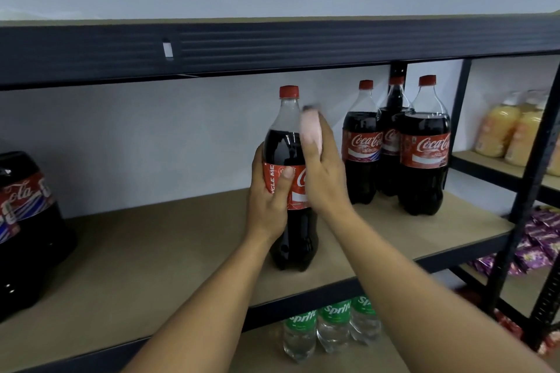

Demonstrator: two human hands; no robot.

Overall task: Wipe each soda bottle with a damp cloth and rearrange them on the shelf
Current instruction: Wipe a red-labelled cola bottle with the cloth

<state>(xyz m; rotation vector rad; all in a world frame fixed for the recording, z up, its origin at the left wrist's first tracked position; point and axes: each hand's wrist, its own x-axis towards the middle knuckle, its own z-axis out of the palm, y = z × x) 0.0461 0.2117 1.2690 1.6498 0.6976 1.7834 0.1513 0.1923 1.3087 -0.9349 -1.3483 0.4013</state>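
A tall cola bottle (283, 142) with a red cap and red label stands upright on the brown shelf board (169, 239), near the middle. My left hand (268, 200) grips it around the label, thumb across the front. My right hand (322, 169) presses a pink cloth (310, 127) against the bottle's right shoulder; the cloth is blurred. Three more cola bottles (424, 154) stand grouped at the right end of the same shelf. Another cola bottle (27, 221) is cut off at the left edge.
A dark metal shelf beam (272, 48) runs overhead. Clear Sprite bottles (330, 327) stand on the shelf below. A neighbouring rack at the right holds orange juice bottles (509, 130) and purple snack packs (542, 236). A black upright (527, 179) separates the racks.
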